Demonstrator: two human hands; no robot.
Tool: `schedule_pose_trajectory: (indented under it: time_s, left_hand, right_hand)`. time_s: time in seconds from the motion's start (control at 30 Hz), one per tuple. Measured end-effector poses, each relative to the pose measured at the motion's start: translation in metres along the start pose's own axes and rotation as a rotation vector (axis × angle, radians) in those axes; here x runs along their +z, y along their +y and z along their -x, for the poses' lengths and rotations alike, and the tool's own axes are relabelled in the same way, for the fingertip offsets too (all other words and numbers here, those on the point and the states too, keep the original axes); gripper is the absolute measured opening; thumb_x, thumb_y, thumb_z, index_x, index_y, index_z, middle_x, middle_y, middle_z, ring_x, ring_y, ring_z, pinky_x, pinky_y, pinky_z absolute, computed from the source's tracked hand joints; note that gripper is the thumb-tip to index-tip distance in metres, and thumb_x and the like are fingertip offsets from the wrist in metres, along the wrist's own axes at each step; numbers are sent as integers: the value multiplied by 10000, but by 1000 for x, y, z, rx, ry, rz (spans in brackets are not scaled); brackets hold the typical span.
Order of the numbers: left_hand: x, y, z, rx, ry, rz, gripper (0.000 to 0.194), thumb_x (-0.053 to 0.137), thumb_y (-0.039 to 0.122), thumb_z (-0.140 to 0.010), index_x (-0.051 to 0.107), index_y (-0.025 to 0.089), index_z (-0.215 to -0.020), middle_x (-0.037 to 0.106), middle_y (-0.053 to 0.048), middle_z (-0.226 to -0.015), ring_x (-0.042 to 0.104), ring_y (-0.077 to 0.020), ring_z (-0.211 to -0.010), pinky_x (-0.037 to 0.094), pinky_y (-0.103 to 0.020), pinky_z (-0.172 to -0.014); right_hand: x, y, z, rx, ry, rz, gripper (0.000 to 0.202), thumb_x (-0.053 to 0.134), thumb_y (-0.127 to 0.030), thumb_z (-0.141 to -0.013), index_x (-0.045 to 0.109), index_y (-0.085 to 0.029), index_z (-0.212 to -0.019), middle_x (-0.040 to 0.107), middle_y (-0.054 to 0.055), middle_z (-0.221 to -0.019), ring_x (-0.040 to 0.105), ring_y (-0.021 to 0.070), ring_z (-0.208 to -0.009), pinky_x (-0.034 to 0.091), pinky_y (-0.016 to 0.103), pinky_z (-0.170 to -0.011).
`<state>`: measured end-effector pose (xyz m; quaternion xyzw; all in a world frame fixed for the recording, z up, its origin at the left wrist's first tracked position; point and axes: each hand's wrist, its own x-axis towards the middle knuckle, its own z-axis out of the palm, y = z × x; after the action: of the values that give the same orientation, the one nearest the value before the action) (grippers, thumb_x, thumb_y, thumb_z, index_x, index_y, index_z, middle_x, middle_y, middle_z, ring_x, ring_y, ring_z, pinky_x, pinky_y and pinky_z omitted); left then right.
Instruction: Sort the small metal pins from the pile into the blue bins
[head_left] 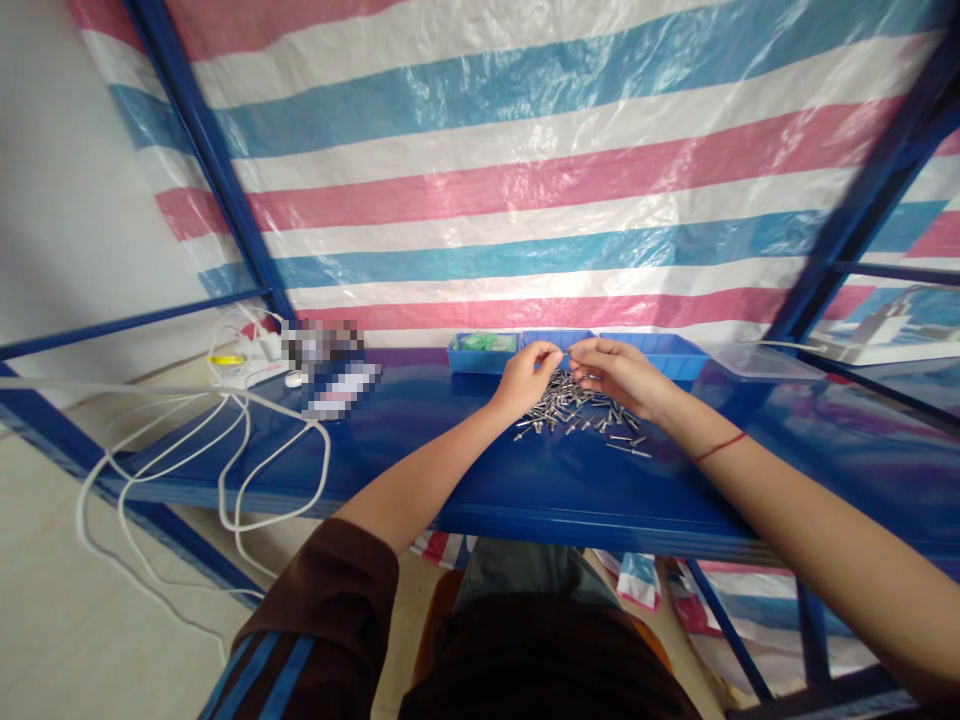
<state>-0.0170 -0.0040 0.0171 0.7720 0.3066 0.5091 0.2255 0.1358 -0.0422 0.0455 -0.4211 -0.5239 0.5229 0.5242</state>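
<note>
A loose pile of blind rivets, small silvery metal pins with thicker heads, lies on the blue table. Over the pile's far side, my left hand is closed in a pinch at the thumb and forefinger. Facing it from the right, my right hand is closed too, its fingertips nearly meeting the left ones. A thin rivet shows between the two sets of fingertips, mostly covered by them. A few rivets lie apart from the heap, close to my right wrist.
Behind the pile stand blue plastic bins; the left bin holds green bags. A clear plastic lid lies to the right. White cables hang over the table's left edge. Blue posts and striped sheeting enclose the back.
</note>
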Motion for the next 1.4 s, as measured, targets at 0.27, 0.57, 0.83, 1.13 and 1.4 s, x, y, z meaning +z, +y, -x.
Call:
schedule_pose_trajectory:
  time_s: [0.27,0.57,0.83,1.13,1.4]
  left_hand:
    - [5,-10,-4,-93,-114,161,177,445,265,-882,566,136,-868,629,-43,-835,574,-118,-788,446,-268,-778]
    - [1,2,-1,-257,-257,359,306,374,375,-907,544,129,-840,545,-7,-722,518,-61,-640,391,-169,-577]
    - [-4,-7,-8,-353,-17,244,293,379,402,-905,515,181,-1041,577,-7,-818,539,-52,-611,391,-170,-565]
    - [-2,-3,-5,-289,-97,206,307,401,427,-886,543,177,-995,617,-14,-787,566,-73,-638,425,-200,-610]
    - [5,0,1,-269,-161,215,314,414,426,-878,553,174,-1005,628,-21,-782,574,-78,-651,448,-214,-645]
  right_hand:
    - [1,-2,3,-84,-46,2,209,733,-247,-623,646,-189,-804,623,-19,-648,560,74,-579,471,196,-556]
    - [-2,-2,2,-364,-40,390,136,649,-270,-667,610,-170,-751,596,-12,-593,538,112,-561,444,259,-553]
    - [-23,-11,-46,-617,338,684,113,573,-254,-687,597,-161,-747,651,59,-712,596,167,-657,487,334,-686]
    - [-36,-1,-66,-442,357,1290,231,502,-237,-732,658,-153,-879,694,112,-857,617,240,-781,450,351,-723]
    - [-50,4,-25,-216,-291,1263,146,568,-211,-668,689,-195,-748,700,36,-737,617,191,-665,456,298,-644]
